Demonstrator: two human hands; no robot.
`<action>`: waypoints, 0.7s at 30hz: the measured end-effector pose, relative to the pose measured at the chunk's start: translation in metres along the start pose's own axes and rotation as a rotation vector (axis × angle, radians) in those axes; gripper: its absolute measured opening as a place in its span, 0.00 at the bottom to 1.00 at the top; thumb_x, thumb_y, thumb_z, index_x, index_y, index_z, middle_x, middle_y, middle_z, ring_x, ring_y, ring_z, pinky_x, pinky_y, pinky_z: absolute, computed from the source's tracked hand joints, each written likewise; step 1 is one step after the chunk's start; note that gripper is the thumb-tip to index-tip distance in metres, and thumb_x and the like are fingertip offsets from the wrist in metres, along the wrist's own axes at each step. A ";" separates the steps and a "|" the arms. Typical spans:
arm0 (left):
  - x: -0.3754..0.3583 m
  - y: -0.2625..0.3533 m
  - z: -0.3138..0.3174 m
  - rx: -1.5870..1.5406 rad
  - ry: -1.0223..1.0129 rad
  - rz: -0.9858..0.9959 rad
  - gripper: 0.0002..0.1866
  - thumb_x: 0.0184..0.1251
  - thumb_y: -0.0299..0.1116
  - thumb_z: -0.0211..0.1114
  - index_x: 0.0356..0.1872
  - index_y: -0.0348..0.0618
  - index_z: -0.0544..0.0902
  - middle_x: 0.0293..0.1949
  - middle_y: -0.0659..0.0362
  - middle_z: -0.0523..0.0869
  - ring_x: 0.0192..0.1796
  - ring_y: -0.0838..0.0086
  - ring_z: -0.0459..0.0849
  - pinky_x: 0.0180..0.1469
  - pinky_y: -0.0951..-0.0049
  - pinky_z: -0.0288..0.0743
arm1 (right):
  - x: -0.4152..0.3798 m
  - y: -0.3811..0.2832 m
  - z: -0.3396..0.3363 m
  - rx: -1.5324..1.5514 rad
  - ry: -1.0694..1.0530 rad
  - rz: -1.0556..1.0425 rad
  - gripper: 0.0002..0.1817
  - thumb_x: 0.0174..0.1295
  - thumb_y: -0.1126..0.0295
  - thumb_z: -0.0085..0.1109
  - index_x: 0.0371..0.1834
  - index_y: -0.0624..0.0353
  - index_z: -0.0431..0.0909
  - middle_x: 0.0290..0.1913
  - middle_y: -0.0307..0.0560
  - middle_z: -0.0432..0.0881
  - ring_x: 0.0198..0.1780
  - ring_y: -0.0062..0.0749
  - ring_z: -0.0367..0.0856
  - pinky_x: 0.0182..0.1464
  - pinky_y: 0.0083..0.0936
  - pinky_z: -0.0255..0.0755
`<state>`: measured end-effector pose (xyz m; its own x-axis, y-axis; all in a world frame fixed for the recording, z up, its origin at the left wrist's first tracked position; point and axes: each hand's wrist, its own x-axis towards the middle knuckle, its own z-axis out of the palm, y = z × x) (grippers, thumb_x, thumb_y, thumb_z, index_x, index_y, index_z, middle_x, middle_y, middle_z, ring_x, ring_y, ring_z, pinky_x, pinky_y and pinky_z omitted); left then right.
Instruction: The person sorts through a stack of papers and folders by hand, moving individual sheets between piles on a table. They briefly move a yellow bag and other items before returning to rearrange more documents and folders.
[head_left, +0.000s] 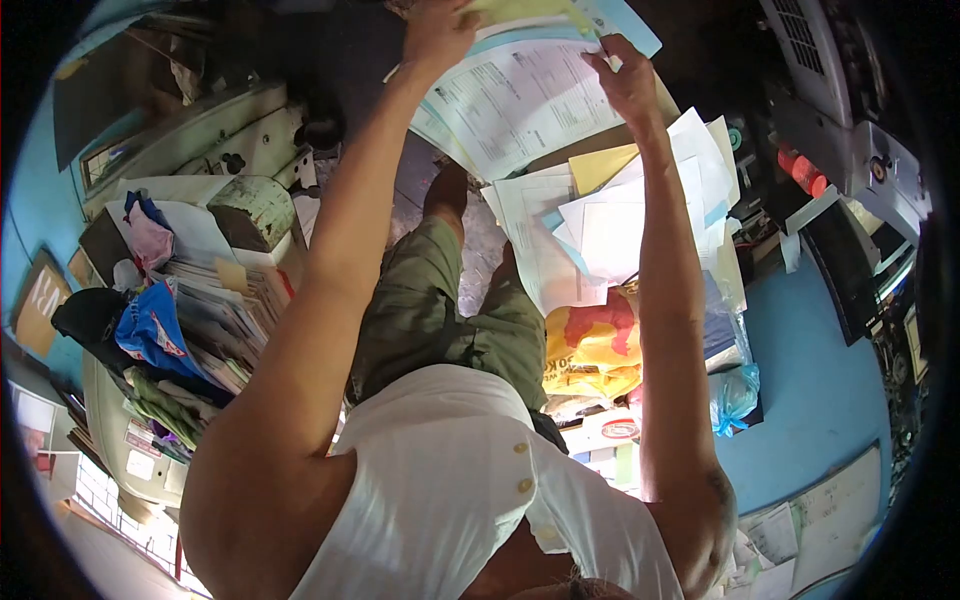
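The top edge of the view cuts off the left hand (437,30), so its fingers are hard to read; they seem closed on the sheaf of papers (520,100) held out in front. The right hand (625,80) pinches the sheaf's other edge. Below lie one loose paper pile (600,225) and one yellow bag (590,345).

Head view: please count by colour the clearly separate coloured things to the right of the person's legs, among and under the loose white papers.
Yellow: 2, the yellow sheet and the yellow-red bag
Blue: 1, the blue bag
Red: 1, the red object by the machine
Total: 4
Both hands, left hand and right hand, hold the printed papers above these.
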<state>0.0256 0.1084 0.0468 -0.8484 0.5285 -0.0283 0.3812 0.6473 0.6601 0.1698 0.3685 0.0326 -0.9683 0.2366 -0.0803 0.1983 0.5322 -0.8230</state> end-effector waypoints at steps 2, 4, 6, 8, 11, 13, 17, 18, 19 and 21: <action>0.008 0.024 -0.033 0.124 0.254 0.018 0.10 0.62 0.30 0.67 0.30 0.36 0.76 0.29 0.41 0.79 0.35 0.43 0.80 0.34 0.52 0.72 | -0.002 0.001 0.006 -0.133 0.071 -0.090 0.12 0.56 0.71 0.69 0.43 0.58 0.82 0.43 0.50 0.83 0.47 0.49 0.80 0.48 0.41 0.75; 0.017 0.042 -0.076 0.196 0.483 0.143 0.10 0.61 0.26 0.67 0.28 0.34 0.74 0.25 0.43 0.76 0.30 0.44 0.77 0.30 0.57 0.69 | -0.005 -0.006 0.009 -0.225 0.126 -0.156 0.13 0.56 0.73 0.69 0.44 0.55 0.81 0.47 0.47 0.81 0.50 0.48 0.78 0.50 0.43 0.74; 0.025 0.068 -0.110 -0.193 0.637 0.076 0.06 0.61 0.16 0.62 0.28 0.32 0.73 0.23 0.59 0.72 0.29 0.76 0.69 0.34 0.75 0.66 | -0.007 -0.001 0.018 -0.326 0.047 -0.073 0.25 0.50 0.70 0.74 0.51 0.58 0.75 0.52 0.52 0.77 0.54 0.53 0.74 0.54 0.46 0.73; 0.030 0.099 -0.143 -0.133 0.698 0.011 0.08 0.66 0.17 0.60 0.28 0.33 0.71 0.25 0.62 0.71 0.32 0.79 0.65 0.36 0.80 0.60 | -0.005 -0.014 0.027 -0.418 0.002 0.022 0.32 0.47 0.67 0.77 0.54 0.60 0.71 0.52 0.56 0.76 0.55 0.55 0.74 0.54 0.46 0.74; 0.032 0.097 -0.159 -0.247 0.723 -0.032 0.05 0.64 0.23 0.65 0.31 0.32 0.77 0.29 0.57 0.79 0.33 0.75 0.76 0.38 0.76 0.71 | -0.001 -0.020 0.033 -0.451 -0.048 0.097 0.39 0.42 0.65 0.78 0.57 0.62 0.68 0.54 0.58 0.76 0.57 0.55 0.74 0.54 0.48 0.75; 0.030 0.103 -0.160 -0.242 0.765 -0.054 0.10 0.66 0.29 0.68 0.37 0.28 0.83 0.36 0.55 0.88 0.34 0.76 0.82 0.37 0.73 0.76 | 0.002 -0.022 0.036 -0.418 -0.056 0.163 0.37 0.42 0.66 0.77 0.56 0.63 0.70 0.53 0.56 0.78 0.56 0.54 0.75 0.53 0.49 0.75; 0.025 0.104 -0.151 -0.345 0.757 0.000 0.09 0.67 0.26 0.68 0.36 0.28 0.82 0.35 0.54 0.87 0.34 0.78 0.82 0.38 0.75 0.76 | -0.004 -0.018 0.037 -0.242 -0.033 0.273 0.28 0.44 0.67 0.76 0.49 0.62 0.75 0.46 0.55 0.81 0.50 0.53 0.78 0.54 0.45 0.74; 0.021 0.101 -0.148 -0.362 0.746 -0.015 0.08 0.67 0.27 0.68 0.38 0.29 0.83 0.36 0.55 0.87 0.35 0.79 0.82 0.39 0.76 0.76 | -0.009 -0.018 0.038 -0.187 -0.011 0.285 0.25 0.46 0.67 0.76 0.47 0.62 0.77 0.43 0.54 0.82 0.47 0.53 0.78 0.55 0.43 0.74; 0.017 0.097 -0.147 -0.380 0.735 -0.032 0.08 0.67 0.28 0.69 0.39 0.31 0.84 0.36 0.57 0.88 0.36 0.79 0.83 0.41 0.77 0.76 | -0.014 -0.016 0.039 -0.214 0.041 0.156 0.23 0.45 0.69 0.74 0.45 0.61 0.78 0.44 0.52 0.81 0.47 0.52 0.78 0.54 0.41 0.73; 0.012 0.097 -0.146 -0.349 0.718 -0.066 0.06 0.68 0.24 0.64 0.37 0.29 0.81 0.35 0.56 0.87 0.36 0.79 0.82 0.40 0.78 0.75 | -0.025 -0.018 0.042 -0.265 0.137 -0.103 0.19 0.44 0.73 0.71 0.42 0.59 0.81 0.45 0.47 0.81 0.47 0.49 0.78 0.52 0.39 0.73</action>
<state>-0.0015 0.0976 0.2200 -0.9396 -0.0642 0.3362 0.2859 0.3930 0.8740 0.1846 0.3191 0.0256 -0.9595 0.2681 0.0872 0.1502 0.7479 -0.6466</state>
